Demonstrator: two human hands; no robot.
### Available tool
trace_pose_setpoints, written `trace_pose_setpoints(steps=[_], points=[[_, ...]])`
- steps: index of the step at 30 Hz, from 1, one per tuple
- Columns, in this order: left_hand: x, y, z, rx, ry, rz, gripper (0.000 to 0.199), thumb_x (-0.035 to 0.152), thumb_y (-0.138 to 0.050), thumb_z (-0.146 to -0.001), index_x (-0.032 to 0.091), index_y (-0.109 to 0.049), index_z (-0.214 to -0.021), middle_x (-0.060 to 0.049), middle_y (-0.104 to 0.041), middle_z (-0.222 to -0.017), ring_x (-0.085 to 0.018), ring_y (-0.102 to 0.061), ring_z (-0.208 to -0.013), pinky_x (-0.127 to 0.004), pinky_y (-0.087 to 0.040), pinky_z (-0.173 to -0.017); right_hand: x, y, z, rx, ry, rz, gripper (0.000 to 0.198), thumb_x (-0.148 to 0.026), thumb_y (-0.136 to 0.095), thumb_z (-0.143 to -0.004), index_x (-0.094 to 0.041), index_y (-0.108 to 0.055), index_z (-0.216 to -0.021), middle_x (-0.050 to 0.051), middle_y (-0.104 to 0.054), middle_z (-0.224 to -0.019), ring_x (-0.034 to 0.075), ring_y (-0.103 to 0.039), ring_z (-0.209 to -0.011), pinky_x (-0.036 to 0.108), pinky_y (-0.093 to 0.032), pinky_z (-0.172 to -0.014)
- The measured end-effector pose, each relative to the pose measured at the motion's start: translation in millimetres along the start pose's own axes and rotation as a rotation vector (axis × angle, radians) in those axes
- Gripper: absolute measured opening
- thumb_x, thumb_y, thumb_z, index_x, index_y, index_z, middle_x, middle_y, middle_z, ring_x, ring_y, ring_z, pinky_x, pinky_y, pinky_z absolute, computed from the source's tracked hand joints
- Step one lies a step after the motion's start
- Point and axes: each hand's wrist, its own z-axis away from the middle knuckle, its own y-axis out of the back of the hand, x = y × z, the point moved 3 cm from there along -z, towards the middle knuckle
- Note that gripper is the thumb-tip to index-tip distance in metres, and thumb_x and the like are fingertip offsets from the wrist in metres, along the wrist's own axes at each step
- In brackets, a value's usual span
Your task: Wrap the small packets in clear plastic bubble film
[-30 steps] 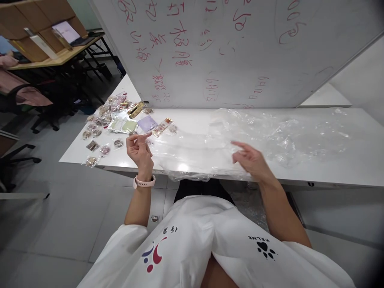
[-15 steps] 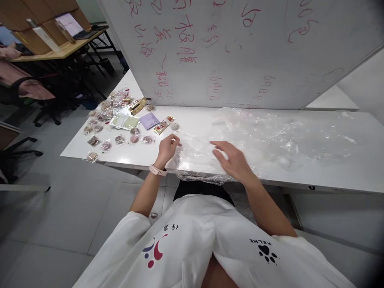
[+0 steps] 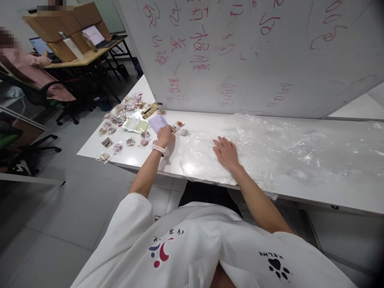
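My left hand [image 3: 164, 137] is over the small packets, its bent fingers pointing down at the lower edge of a flat purple packet [image 3: 156, 123] and beside a gold and red sachet [image 3: 178, 126]. The fingertips are hidden, so whether they grip anything is unclear. My right hand [image 3: 226, 152] lies flat and open, palm down on a large clear plastic sheet or bag [image 3: 202, 154] spread along the table. A small round wrapped piece [image 3: 184, 132] lies between the hands, by the plastic's left edge.
Several small wrapped pieces [image 3: 117, 148] and a pale green packet [image 3: 141, 127] cover the left end of the white table [image 3: 138, 158]. A whiteboard [image 3: 234, 60] with red writing stands along the back. A seated person [image 3: 28, 66] is at a desk, far left.
My left hand has moved left from the plastic's edge to the purple packet. My right hand has come down flat on the plastic, which now lies flatter. The view has shifted a little left.
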Motion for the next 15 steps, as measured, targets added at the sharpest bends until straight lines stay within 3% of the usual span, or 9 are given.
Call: trace_pose_setpoints(steps=[3, 5, 8, 12, 15], points=[[0.7, 0.5, -12.2, 0.000, 0.023, 0.058, 0.049, 0.040, -0.065, -0.085, 0.014, -0.054, -0.125, -0.021, -0.061, -0.123, -0.038, -0.052, -0.119, -0.047, -0.040, -0.096, 0.6, -0.9, -0.7, 0.029, 0.002, -0.008, 0.053, -0.042, -0.023, -0.103, -0.025, -0.052, -0.144, 0.006, -0.041, -0.157, 0.026, -0.032, -0.147, 0.050, -0.027, -0.117], [-9.2, 8.2, -23.9, 0.113, 0.113, 0.110, 0.042, 0.044, -0.060, -0.089, 0.015, -0.056, -0.119, -0.021, -0.062, -0.121, -0.038, -0.051, -0.120, -0.048, -0.038, -0.099, 1.6, -1.9, -1.3, 0.038, 0.006, -0.007, 0.052, -0.042, -0.024, -0.103, -0.025, -0.053, -0.142, 0.006, -0.042, -0.156, 0.026, -0.033, -0.146, 0.050, -0.028, -0.116], [-33.6, 19.5, -40.4, 0.292, 0.290, 0.126, 0.040, 0.035, -0.060, -0.090, 0.011, -0.054, -0.121, -0.026, -0.057, -0.128, -0.040, -0.045, -0.128, -0.052, -0.033, -0.105, 2.5, -2.6, -1.5, 0.048, 0.008, -0.009, 0.051, -0.042, -0.026, -0.103, -0.025, -0.054, -0.141, 0.007, -0.044, -0.155, 0.027, -0.034, -0.145, 0.051, -0.028, -0.115], [-55.1, 12.8, -56.1, 0.223, 0.420, 0.187, 0.071, 0.033, -0.076, -0.077, 0.003, -0.044, -0.133, -0.033, -0.048, -0.137, -0.044, -0.041, -0.133, -0.055, -0.031, -0.107, 2.0, -2.0, -1.0, 0.063, 0.008, -0.016, 0.049, -0.041, -0.027, -0.102, -0.025, -0.055, -0.140, 0.007, -0.046, -0.153, 0.027, -0.036, -0.144, 0.052, -0.029, -0.114], [-57.7, 2.7, -64.6, 0.264, 0.447, 0.438, 0.093, 0.019, -0.084, -0.066, 0.005, -0.032, -0.143, -0.034, -0.043, -0.140, -0.043, -0.045, -0.132, -0.052, -0.039, -0.101, 1.3, -1.5, -0.7, 0.061, 0.003, -0.006, 0.050, -0.042, -0.028, -0.103, -0.024, -0.055, -0.140, 0.007, -0.046, -0.153, 0.027, -0.036, -0.144, 0.051, -0.030, -0.114]])
